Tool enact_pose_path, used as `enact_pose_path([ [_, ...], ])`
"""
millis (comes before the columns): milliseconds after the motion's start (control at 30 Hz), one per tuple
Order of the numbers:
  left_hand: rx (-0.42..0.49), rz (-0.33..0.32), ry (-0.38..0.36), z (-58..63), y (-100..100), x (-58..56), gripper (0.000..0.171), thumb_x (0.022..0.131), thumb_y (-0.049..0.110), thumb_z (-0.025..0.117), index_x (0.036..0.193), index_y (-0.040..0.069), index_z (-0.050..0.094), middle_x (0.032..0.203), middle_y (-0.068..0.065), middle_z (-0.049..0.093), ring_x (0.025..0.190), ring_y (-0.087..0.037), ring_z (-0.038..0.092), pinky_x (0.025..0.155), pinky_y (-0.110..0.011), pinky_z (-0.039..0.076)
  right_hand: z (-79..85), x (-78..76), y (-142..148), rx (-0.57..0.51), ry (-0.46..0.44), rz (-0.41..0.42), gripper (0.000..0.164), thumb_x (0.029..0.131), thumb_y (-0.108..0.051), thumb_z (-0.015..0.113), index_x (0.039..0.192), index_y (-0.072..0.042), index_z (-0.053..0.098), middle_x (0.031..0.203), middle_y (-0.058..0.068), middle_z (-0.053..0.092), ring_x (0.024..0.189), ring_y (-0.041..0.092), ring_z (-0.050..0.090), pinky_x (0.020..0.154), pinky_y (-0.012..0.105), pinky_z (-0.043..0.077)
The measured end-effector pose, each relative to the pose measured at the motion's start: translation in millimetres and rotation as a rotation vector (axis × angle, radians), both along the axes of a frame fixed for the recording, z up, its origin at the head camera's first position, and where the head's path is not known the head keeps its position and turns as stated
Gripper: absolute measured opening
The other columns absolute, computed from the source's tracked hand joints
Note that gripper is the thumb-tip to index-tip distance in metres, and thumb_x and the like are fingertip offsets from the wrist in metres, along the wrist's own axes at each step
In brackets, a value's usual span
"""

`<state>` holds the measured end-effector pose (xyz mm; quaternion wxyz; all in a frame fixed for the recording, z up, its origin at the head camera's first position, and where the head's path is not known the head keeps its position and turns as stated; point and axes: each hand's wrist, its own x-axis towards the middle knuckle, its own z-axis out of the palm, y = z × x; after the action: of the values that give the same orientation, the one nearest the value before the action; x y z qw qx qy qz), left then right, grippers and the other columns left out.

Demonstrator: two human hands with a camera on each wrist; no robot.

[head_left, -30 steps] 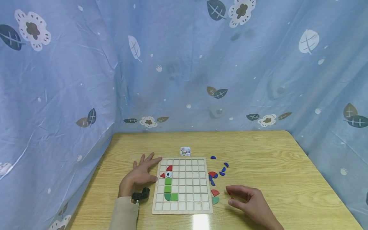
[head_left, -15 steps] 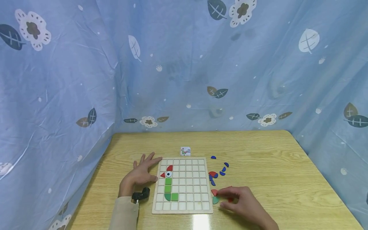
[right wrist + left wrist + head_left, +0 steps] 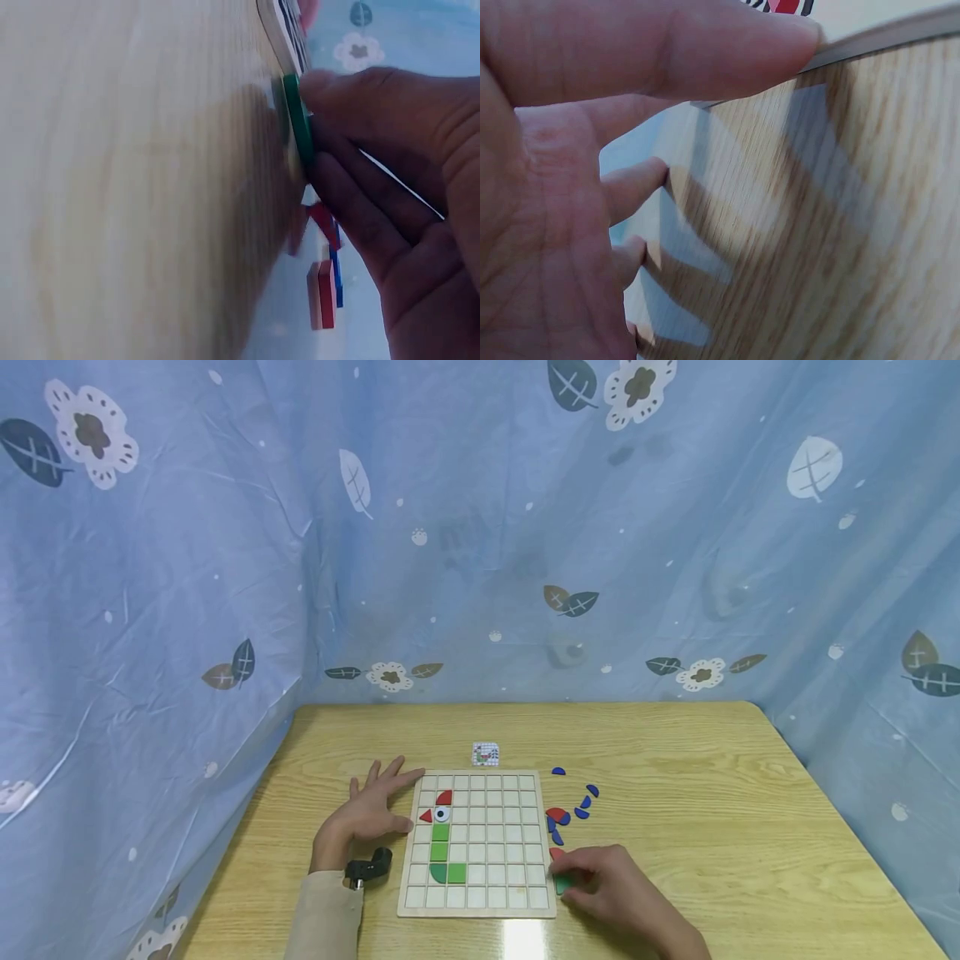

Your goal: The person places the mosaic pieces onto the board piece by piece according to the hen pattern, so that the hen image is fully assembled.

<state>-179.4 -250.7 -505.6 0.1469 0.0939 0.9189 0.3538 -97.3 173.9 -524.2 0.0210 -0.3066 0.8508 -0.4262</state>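
Note:
My left hand (image 3: pixel 367 812) lies spread at the left side of the wooden grid board (image 3: pixel 506 912), thumb and index finger at its edge. In the left wrist view the thumb (image 3: pixel 705 45) meets the board's rim. My right hand (image 3: pixel 611 885) pinches a green quarter-circle piece (image 3: pixel 298 116) between thumb and fingers, close by the board's right edge. On the board's left side are a red quarter circle (image 3: pixel 445 797), a red triangle (image 3: pixel 426 816), a round eye piece (image 3: pixel 442 814), green squares (image 3: pixel 440 852) and a dark green quarter circle (image 3: pixel 438 873).
Right of the board lie several blue half circles (image 3: pixel 592 791), a red piece (image 3: pixel 556 814) and another red piece (image 3: pixel 557 853) partly covered by my right hand. A small picture card (image 3: pixel 485 754) sits behind the board. Blue patterned cloth (image 3: pixel 480 568) surrounds the wooden table (image 3: pixel 675 760).
My right hand has moved left to the green quarter circle and now pinches it. Red pieces glimpsed by that hand half a second ago are hidden from the head view. The left hand stays put.

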Motion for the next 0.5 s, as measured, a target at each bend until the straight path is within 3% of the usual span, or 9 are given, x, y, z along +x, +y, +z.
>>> enact_pose_path([
  [333, 0.005, 0.001, 0.001, -0.5, -1.1, -0.3, 0.09, 0.084, 0.005, 0.087, 0.165, 0.022, 0.052, 0.184, -0.02, 0.015, 0.167, -0.055, -0.011, 0.124, -0.082, -0.018, -2.6, -3.0, -4.6, 0.06, 0.115, 0.052, 0.027, 0.085, 0.003, 0.088, 0.104, -0.016, 0.082, 0.102, -0.005, 0.083, 0.093, -0.002, 0.069, 0.078, 0.023, 0.064],
  [500, -0.002, 0.004, 0.006, -1.5, -0.3, 0.0, 0.09, 0.083, 0.006, 0.088, 0.164, 0.023, 0.053, 0.184, -0.02, 0.016, 0.167, -0.055, -0.01, 0.124, -0.082, -0.017, -2.7, 0.0, -3.3, 0.013, 0.092, 0.036, 0.027, 0.086, 0.002, 0.088, 0.105, -0.017, 0.082, 0.103, -0.003, 0.083, 0.089, -0.004, 0.068, 0.073, 0.022, 0.063],
])
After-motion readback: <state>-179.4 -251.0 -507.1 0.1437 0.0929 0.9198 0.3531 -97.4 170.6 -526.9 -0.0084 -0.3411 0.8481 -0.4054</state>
